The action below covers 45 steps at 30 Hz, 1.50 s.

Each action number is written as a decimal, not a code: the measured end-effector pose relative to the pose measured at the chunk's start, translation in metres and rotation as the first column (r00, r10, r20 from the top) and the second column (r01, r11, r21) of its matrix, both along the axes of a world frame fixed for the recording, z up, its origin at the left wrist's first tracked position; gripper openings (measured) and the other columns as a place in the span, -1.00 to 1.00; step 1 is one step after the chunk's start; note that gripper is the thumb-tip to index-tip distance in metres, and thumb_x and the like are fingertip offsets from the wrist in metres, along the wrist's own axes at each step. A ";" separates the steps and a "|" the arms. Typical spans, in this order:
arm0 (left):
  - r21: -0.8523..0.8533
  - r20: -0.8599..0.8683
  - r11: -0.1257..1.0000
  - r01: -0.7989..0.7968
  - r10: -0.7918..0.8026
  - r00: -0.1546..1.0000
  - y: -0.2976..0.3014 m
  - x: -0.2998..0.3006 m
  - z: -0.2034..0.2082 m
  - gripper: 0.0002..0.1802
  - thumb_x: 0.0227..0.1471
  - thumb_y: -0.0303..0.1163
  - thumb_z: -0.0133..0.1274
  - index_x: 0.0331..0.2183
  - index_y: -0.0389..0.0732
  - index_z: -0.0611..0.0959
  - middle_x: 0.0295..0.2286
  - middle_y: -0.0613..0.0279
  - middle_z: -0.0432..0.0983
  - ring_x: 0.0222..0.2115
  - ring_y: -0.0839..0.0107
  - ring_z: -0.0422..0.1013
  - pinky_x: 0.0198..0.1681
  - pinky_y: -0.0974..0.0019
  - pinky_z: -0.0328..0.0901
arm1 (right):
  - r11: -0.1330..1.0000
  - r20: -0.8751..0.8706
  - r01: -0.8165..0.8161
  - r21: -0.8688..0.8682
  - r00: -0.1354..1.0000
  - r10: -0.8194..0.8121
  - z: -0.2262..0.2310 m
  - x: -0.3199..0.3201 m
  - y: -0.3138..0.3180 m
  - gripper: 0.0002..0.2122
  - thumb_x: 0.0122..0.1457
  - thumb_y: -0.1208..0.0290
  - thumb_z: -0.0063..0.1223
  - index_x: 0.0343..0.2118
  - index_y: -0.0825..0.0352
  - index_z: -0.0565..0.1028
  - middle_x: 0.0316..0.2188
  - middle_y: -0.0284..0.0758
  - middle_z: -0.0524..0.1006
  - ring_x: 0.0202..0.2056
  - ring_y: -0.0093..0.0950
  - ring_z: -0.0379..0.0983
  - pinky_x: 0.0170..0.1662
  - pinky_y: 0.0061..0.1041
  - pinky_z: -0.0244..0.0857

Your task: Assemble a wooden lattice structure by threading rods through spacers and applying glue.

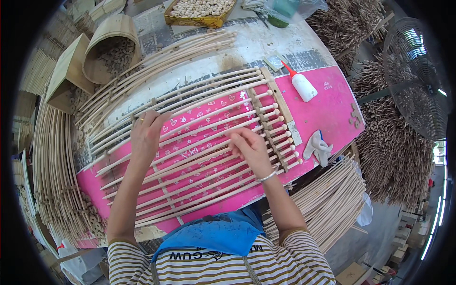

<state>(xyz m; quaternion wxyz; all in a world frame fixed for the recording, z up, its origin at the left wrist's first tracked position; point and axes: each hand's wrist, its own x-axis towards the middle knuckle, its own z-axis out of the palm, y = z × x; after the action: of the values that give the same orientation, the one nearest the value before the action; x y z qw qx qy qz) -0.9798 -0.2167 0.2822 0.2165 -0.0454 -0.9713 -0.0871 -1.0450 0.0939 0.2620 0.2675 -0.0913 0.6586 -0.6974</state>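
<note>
Slim pale wooden rods [299, 161] with ball ends lie side by side on a pink patterned sheet [325, 102], their ball ends to the right. Near those ends, a row of small brown wooden rings [267, 128] crosses them beside a flat wooden bar [279, 100]. My left hand [148, 130] bends its fingers down over the far rods on the left; what sits under the fingertips is hidden. Over the middle rods, my right hand [251, 151] has thumb and fingers pinched together at a rod, palm turned inward.
A white glue bottle [304, 87] with a red nozzle lies right of the bar, near a white glove [318, 148]. Beyond are a box of wooden balls [202, 21] and a round wooden tub [118, 35]. Rod bundles [318, 204] and a fan [418, 78] stand at right.
</note>
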 end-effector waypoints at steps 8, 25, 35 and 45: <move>0.126 0.177 0.992 0.001 -0.023 0.984 0.022 0.084 0.055 -0.48 0.03 -0.46 0.22 0.08 -0.11 0.67 -0.14 0.14 0.55 -0.10 0.11 0.46 -0.02 0.07 0.35 | 0.938 0.287 0.058 -0.343 0.957 0.045 0.005 0.018 -0.068 -0.72 0.44 0.17 0.07 -0.13 0.32 0.63 -0.46 -0.45 0.56 -0.46 -0.68 0.48 -0.41 -0.63 0.39; 0.381 0.393 0.896 -0.227 0.065 0.917 -0.041 0.189 0.066 -0.50 0.04 -0.46 0.23 0.07 -0.18 0.64 -0.28 0.06 0.60 -0.20 0.07 0.54 -0.08 0.08 0.38 | 0.955 0.212 0.134 -0.266 0.974 -0.077 0.011 0.022 -0.018 -0.68 0.42 0.13 0.10 -0.19 0.34 0.64 -0.54 -0.49 0.53 -0.54 -0.73 0.41 -0.48 -0.70 0.30; 0.441 0.242 0.892 -0.102 -0.009 0.970 0.076 0.122 0.043 -0.37 0.18 -0.42 0.18 0.28 -0.02 0.50 -0.26 0.03 0.65 -0.22 0.11 0.59 -0.18 0.11 0.46 | 0.963 0.188 0.046 -0.265 0.982 0.004 0.016 0.082 -0.069 -0.71 0.40 0.22 0.13 -0.03 0.35 0.62 -0.50 -0.49 0.51 -0.45 -0.69 0.47 -0.42 -0.67 0.37; 0.574 0.340 0.802 -0.164 -0.052 0.939 0.062 0.144 0.045 -0.39 0.20 -0.53 0.12 0.28 -0.07 0.51 -0.37 0.04 0.59 -0.36 0.16 0.54 -0.20 0.21 0.43 | 0.943 0.168 0.026 -0.332 0.985 0.032 0.007 0.068 -0.036 -0.77 0.35 0.41 0.18 -0.01 0.37 0.64 -0.41 -0.42 0.62 -0.43 -0.68 0.53 -0.32 -0.64 0.48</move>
<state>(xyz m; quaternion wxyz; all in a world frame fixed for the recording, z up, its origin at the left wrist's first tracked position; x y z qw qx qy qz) -0.8361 -0.1545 0.3270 0.0516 0.0695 -0.9182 -0.3866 -0.9769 0.0578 0.2688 0.3046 -0.0760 0.5059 -0.8034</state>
